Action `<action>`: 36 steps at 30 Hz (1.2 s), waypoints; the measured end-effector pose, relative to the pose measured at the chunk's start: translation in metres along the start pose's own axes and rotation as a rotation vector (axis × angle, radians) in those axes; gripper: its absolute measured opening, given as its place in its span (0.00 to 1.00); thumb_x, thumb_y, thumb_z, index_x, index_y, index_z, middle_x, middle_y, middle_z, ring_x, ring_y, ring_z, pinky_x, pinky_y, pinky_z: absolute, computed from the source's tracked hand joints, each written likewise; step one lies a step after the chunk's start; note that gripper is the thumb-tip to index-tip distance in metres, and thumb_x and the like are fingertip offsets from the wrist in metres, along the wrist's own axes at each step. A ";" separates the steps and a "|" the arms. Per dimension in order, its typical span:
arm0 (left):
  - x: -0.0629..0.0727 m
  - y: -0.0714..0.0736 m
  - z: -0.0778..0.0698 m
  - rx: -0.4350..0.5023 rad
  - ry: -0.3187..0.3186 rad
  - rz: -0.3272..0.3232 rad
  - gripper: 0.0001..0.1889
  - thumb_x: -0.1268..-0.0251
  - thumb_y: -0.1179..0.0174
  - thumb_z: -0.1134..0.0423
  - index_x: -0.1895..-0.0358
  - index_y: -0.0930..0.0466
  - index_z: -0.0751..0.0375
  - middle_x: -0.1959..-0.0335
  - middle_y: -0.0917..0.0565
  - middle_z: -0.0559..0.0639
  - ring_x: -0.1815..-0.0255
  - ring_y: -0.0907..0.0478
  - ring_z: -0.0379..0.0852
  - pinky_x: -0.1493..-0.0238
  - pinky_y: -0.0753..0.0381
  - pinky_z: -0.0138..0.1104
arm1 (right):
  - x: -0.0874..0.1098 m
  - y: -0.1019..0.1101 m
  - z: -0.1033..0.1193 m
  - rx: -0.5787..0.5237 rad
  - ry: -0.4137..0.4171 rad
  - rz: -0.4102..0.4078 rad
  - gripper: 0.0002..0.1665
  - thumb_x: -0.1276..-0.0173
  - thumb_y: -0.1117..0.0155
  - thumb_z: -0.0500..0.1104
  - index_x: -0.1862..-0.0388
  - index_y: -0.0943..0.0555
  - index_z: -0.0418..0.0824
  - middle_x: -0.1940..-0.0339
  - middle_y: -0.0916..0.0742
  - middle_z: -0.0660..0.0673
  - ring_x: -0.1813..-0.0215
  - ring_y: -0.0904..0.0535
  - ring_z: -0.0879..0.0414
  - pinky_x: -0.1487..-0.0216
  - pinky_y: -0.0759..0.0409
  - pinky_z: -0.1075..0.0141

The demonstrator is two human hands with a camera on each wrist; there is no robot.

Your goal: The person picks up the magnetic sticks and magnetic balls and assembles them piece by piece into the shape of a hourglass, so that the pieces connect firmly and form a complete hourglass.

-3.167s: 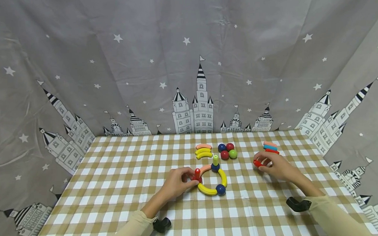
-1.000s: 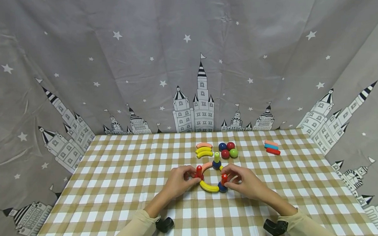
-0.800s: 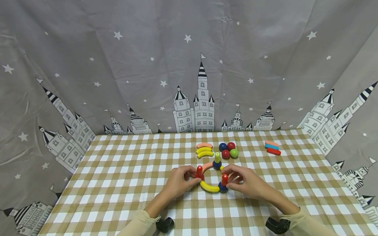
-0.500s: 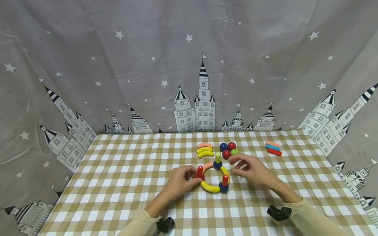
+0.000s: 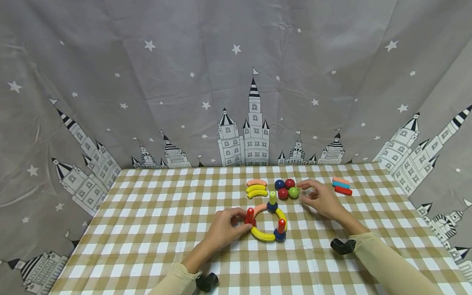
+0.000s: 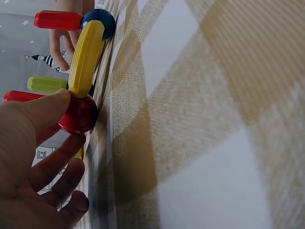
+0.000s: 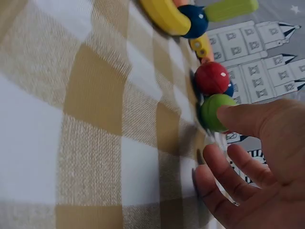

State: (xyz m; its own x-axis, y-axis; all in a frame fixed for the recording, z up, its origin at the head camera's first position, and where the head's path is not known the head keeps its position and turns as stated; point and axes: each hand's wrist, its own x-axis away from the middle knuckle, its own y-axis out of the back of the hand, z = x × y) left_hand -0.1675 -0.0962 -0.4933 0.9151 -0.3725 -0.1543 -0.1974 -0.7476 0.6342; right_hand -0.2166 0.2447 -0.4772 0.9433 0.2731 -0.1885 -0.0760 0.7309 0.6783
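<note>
My left hand (image 5: 225, 228) pinches a red ball (image 6: 78, 116) at the left of a ring of toy pieces, thumb at its joint with a yellow curved bar (image 5: 262, 236). Upright from that ball stands a red rod (image 5: 250, 214). A second red rod (image 5: 281, 226) rises from the near blue ball (image 5: 280, 236), and a light green rod (image 5: 273, 197) from the far one. Yellow bars and an orange one link the ring. My right hand (image 5: 324, 201), fingers loosely bent, is just right of a green ball (image 5: 294, 192); its thumb overlaps that ball in the right wrist view.
Beside the green ball lie two red balls (image 5: 283, 193) and a blue ball (image 5: 280, 184). Behind the ring are an orange curved bar (image 5: 256, 182) and two yellow ones. At the right lie orange, blue and red rods (image 5: 343, 190). A checked cloth (image 5: 152, 220) covers the table.
My right hand carried a red rod from the right to the near blue ball, set it upright there, let go and moved to the green ball. The left hand kept its hold.
</note>
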 end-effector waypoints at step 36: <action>0.001 -0.001 0.002 0.031 -0.014 0.008 0.13 0.39 0.25 0.60 0.52 0.12 0.54 0.61 0.13 0.41 0.64 0.22 0.44 0.62 0.22 0.33 | -0.014 -0.014 -0.011 0.084 -0.041 0.020 0.19 0.36 0.24 0.39 0.48 0.19 0.42 0.48 0.12 0.40 0.63 0.23 0.53 0.60 0.25 0.61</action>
State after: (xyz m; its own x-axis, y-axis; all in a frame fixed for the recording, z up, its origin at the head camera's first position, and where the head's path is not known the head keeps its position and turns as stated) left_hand -0.1676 -0.0969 -0.4956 0.9085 -0.3859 -0.1601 -0.2155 -0.7611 0.6118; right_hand -0.2325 0.2370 -0.4917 0.9545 0.2600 -0.1459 -0.0695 0.6700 0.7391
